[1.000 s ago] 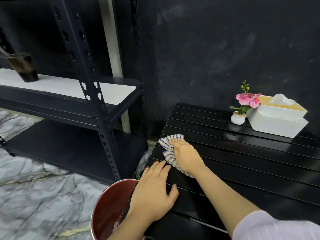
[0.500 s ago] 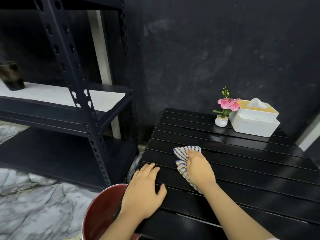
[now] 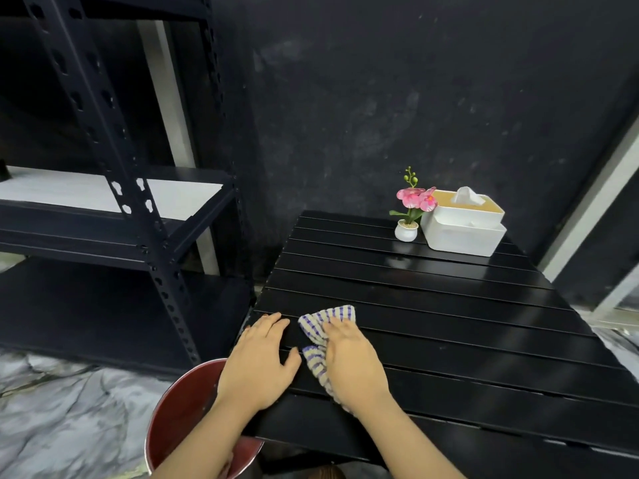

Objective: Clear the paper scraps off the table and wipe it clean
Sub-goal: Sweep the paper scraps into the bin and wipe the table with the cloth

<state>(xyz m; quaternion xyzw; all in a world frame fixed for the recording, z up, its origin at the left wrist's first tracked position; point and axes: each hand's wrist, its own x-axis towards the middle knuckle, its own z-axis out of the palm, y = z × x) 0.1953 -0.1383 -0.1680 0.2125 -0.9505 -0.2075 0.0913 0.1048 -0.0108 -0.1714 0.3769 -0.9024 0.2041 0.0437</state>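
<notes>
A black slatted table (image 3: 449,305) fills the right half of the view. My right hand (image 3: 352,361) presses a blue-and-white striped cloth (image 3: 323,326) flat on the table's near left part, fingers over the cloth. My left hand (image 3: 259,361) lies flat, fingers spread, on the table's left edge just beside the cloth, holding nothing. A red metal bin (image 3: 179,409) stands on the floor below the table's left edge, under my left forearm. No paper scraps show on the tabletop.
A white tissue box (image 3: 463,233) and a small white pot with pink flowers (image 3: 407,229) stand at the table's far side. A dark metal shelving rack (image 3: 131,209) stands to the left. The floor (image 3: 52,426) is grey marble.
My right hand has slid the cloth toward me and to the left edge, close to my left hand. The view has pulled back, showing more of the table.
</notes>
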